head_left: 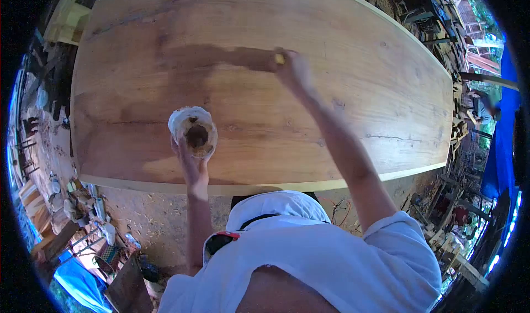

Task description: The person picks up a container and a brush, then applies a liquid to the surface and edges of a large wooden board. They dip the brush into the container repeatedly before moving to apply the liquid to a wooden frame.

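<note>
White cloth shirt [309, 246] nearest; left hand [193, 168] grips round, brown-stained white bowl [181, 117]; right hand [294, 72] holds small yellowish pad [280, 59] at damp-streaked, grained wooden tabletop [364, 64].

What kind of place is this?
It looks like a woodworking shop, maybe partly outdoors: there's a large wooden panel, a littered floor, and reddish boards at the far right.

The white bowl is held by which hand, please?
The left hand holds the bowl; the right hand, farther forward, has a small yellowish piece instead.
</note>
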{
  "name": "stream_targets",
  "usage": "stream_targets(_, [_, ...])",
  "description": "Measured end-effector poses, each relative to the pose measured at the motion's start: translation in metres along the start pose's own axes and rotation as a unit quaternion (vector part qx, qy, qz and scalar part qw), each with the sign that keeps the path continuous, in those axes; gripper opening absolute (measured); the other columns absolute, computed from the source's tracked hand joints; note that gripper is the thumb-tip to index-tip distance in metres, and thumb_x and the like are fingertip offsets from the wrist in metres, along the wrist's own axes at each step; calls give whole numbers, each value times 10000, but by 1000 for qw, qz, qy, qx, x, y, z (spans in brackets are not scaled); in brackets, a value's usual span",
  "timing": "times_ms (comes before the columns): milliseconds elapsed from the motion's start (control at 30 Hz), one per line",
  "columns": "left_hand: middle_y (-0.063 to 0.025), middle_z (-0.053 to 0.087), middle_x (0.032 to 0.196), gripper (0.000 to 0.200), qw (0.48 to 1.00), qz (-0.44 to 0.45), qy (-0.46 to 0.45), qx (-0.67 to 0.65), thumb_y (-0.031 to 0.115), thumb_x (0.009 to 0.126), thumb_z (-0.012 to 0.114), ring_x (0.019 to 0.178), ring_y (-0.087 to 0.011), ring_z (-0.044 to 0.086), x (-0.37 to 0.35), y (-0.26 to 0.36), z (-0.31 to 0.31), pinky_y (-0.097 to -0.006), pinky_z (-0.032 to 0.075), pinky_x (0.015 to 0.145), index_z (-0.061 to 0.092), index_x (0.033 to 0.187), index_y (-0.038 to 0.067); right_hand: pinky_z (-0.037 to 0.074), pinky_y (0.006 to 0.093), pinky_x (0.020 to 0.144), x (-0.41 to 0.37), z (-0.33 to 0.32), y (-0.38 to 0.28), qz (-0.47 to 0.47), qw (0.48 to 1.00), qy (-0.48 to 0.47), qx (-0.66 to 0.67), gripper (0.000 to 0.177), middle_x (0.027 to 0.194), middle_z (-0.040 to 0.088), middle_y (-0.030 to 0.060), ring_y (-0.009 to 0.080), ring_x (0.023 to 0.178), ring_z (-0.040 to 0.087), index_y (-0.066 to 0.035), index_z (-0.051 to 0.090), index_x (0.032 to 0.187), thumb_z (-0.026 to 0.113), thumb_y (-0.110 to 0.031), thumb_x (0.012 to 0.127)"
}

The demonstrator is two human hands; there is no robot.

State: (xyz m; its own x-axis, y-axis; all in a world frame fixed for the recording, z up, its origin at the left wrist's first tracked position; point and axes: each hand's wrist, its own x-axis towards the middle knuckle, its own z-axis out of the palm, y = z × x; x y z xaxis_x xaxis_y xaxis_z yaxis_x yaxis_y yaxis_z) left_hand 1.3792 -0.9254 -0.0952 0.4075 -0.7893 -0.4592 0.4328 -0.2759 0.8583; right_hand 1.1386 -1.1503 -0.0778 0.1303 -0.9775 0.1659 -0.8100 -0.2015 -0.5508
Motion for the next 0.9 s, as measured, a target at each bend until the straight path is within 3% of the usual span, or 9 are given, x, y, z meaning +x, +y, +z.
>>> stream_targets(67, [-72,306,1396,626,993,58,-20,99,458,899,523,1283,-273,345,-1,1,0,-488,432,921,224,1412,261,511,396,649,15,30,-54,-24,996,-31,75,213,788,653,191,321,719,652,-109,681,942,655,-231,769])
stream_targets(133, [-75,272,1426,673,992,-64,12,-104,486,884,535,1300,-287,322,-5,20,11,-506,399,956,202,1424,262,502,426,673,30,65,-96,-4,987,-73,147,188,811,657,179,349,768,638,-108,677,922,628,-227,785])
stream_targets(200, [-76,270,1429,680,993,-58,17,-105,488,883,537,1309,-286,311,-4,19,13,-513,380,972,198,1426,258,495,459,693,38,79,-116,15,971,-122,205,197,850,659,181,374,832,627,-97,674,930,605,-230,803])
stream_targets(267, [-77,267,1432,688,993,-54,22,-103,490,881,539,1317,-284,301,0,20,14,-519,361,988,195,1428,254,494,436,655,39,87,-121,-15,968,-61,242,154,807,669,164,336,775,649,-82,666,862,578,-198,815])
stream_targets(433, [-63,275,1429,705,988,-111,48,-100,498,875,539,1328,-270,286,13,23,21,-525,317,1016,189,1437,256,513,291,635,43,60,25,65,962,-62,259,175,761,603,29,119,717,605,-64,610,931,595,-233,888])
stream_targets(467, [-63,275,1429,705,987,-113,49,-104,498,875,539,1328,-270,286,14,22,22,-525,317,1016,189,1437,256,536,281,653,33,62,85,111,863,-6,493,200,832,595,30,138,722,613,-69,582,986,591,-248,898])
stream_targets(600, [-53,289,1423,692,990,-96,22,-101,479,879,538,1330,-257,282,20,15,26,-494,310,1022,197,1440,258,534,301,600,25,-60,188,187,959,37,209,206,800,631,67,166,659,621,-70,615,953,636,-241,839])
stream_targets(733, [-46,289,1425,682,985,-111,4,-134,446,889,543,1330,-244,281,20,20,32,-481,307,1026,189,1441,257,516,383,662,41,-74,162,115,980,64,-151,304,838,668,154,288,712,650,-80,644,1009,677,-267,772])
stream_targets(900, [-67,322,1415,617,987,-96,-5,-131,438,896,528,1295,-283,344,22,9,19,-525,379,971,249,1409,241,511,396,739,75,23,24,-28,998,31,-43,324,949,658,190,344,862,636,-113,664,1061,658,-255,770])
